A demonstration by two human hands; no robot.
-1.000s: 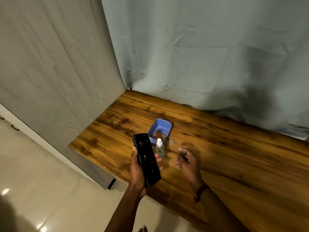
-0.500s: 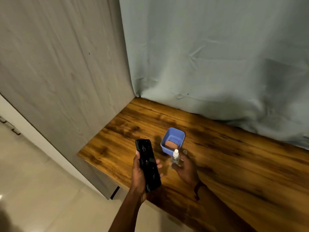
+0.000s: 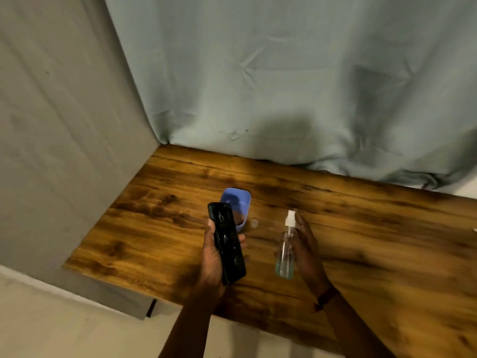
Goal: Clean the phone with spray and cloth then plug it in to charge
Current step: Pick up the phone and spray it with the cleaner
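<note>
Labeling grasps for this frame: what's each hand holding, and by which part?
Left hand holds the phone by its long edges, screen up. Right hand holds the spray bottle around its clear body, nozzle free.

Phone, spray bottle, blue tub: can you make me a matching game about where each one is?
Things:
1. phone
2. spray bottle
3. blue tub
4. small cap

Places:
A. standing on the wooden table behind the phone
B. in the right hand
C. lying on the table beside the tub
D. in the left hand

Pairs: 1-D, 2-B, 3-A, 4-C
</note>
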